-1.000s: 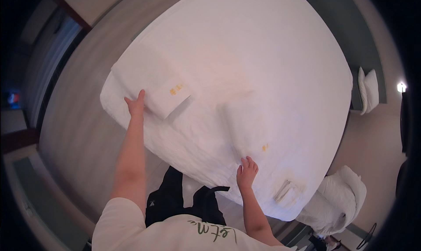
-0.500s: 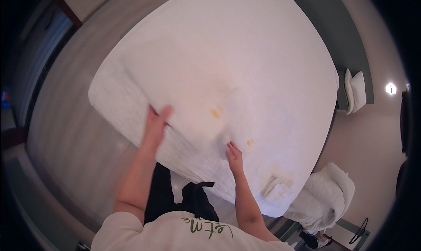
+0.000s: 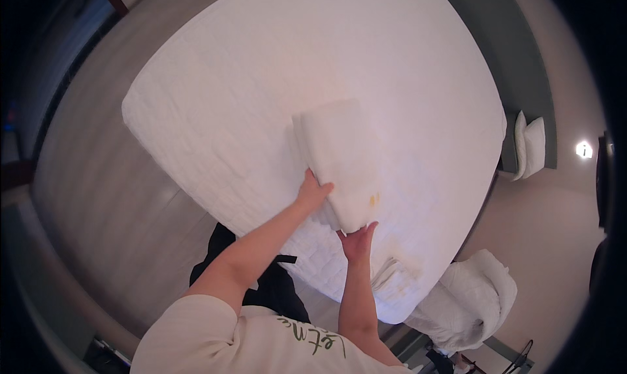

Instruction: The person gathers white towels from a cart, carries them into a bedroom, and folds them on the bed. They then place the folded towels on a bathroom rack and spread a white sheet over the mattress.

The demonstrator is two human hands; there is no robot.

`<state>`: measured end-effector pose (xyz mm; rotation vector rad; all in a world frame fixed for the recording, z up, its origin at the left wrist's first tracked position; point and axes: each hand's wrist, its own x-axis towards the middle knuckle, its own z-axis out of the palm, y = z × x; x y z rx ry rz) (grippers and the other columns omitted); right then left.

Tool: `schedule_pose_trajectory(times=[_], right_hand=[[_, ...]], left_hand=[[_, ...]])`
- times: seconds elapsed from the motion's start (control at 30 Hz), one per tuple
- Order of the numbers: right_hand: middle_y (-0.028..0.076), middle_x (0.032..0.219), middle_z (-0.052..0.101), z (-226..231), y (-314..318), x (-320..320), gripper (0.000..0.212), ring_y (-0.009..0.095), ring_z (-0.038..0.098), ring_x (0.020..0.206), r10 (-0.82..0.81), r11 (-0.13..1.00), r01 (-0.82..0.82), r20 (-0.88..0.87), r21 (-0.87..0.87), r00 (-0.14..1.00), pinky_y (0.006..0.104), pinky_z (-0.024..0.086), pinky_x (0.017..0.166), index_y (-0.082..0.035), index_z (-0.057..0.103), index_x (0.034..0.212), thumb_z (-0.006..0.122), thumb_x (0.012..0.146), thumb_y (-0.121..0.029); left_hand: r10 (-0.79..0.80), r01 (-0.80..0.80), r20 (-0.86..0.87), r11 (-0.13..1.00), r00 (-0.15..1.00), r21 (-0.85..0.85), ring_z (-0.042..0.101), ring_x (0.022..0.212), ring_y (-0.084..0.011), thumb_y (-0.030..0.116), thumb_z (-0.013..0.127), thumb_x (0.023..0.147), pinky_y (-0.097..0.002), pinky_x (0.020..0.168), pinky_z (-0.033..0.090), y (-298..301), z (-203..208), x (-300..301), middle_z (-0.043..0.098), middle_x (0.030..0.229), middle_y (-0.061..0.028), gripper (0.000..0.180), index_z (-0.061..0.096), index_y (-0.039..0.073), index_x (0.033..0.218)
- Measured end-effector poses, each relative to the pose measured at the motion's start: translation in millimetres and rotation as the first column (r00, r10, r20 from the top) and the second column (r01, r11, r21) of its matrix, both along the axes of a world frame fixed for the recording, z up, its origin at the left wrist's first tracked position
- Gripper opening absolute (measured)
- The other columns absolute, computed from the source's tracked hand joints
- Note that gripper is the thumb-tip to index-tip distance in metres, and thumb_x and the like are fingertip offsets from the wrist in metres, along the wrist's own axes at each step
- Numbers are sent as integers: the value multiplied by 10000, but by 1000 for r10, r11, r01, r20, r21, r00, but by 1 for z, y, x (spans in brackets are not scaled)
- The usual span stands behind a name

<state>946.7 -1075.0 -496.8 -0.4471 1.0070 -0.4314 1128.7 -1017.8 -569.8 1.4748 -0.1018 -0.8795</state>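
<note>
Two hands at the white towel stack (image 3: 346, 152), which sits mid-bed, toward the person's side, layers showing down its L edge, yellow mark nr its lower R corner. L hand (image 3: 314, 192) is at that L edge: thumb out over the top, forefinger apart from it at the layers; other fingers hidden, can't tell if they pinch. R hand (image 3: 357, 245) cups the nr end, thumb & one finger spread either side of it; rest out of sight under the towels, so grip there unclear.

Around: white bed (image 3: 215, 100) fills most of the view, cover wrinkled on the L. Small pile of folded cloths (image 3: 392, 274) lies just beside R forearm, close to the bed's nr R corner; the forearm is btwn it & the L arm. Big heap of white bedding (image 3: 465, 301) bulges up right by that corner, blocking that side. Two pillows (image 3: 530, 145) stand against the grey-green panel (image 3: 522, 61), far R, w/ a lit lamp (image 3: 583, 150) beyond. Floor (image 3: 111, 152) runs along the L. Dark trousers (image 3: 279, 294) & white T-shirt (image 3: 196, 335) at bottom, nr bed edge.
</note>
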Motion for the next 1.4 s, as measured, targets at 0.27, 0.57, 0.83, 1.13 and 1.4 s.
schedule_pose_trajectory(times=[0.27, 0.57, 0.83, 1.13, 1.4], right_hand=[[49, 1327, 376, 8, 13, 23, 580, 268, 388, 1203, -29, 993, 13, -140, -114, 990, 477, 382, 923, -185, 209, 1355, 528, 872, -147], [87, 1314, 380, -14, 33, 12, 605, 222, 428, 1171, -174, 956, 127, -166, -265, 971, 403, 430, 919, -146, 235, 1347, 543, 841, -24], [31, 1265, 477, -40, 7, 10, 577, 247, 473, 1122, -86, 990, 103, -174, 94, 981, 457, 404, 911, -163, 382, 1300, 447, 855, -523], [118, 1269, 474, 0, -24, 57, 554, 279, 478, 1139, -95, 986, 96, 13, -133, 995, 423, 401, 951, -47, 365, 1302, 486, 869, -371], [127, 1135, 560, -45, -50, 242, 507, 230, 553, 1026, 416, 888, -414, -36, -200, 909, 347, 449, 880, 22, 442, 1210, 541, 864, -335]], left_hand=[[7, -69, 403, 988, 915, 140, 552, 960, -209, 288, 644, 777, -324, 841, 444, -20, 74, 160, 536, 1101, -141, 527, 446, 83, 1220], [-444, 367, 258, 881, 858, 299, 515, 1007, -228, 318, 581, 760, -338, 841, 427, -30, 65, 180, 518, 1096, -109, 414, 538, 132, 1127], [-562, 596, -226, 793, 796, 126, 350, 1218, -212, 434, 589, 742, -399, 951, 337, -26, 45, 207, 424, 1282, -82, 628, 425, 147, 1276], [-99, 108, 101, 990, 990, -95, 504, 963, -113, 229, 686, 769, -257, 817, 424, 35, 80, 217, 564, 1080, -39, 434, 547, 64, 1147], [292, -293, 67, 956, 954, 10, 540, 910, -118, 375, 570, 856, -289, 820, 446, 147, 58, 308, 579, 1042, -48, 535, 464, 39, 1258]])
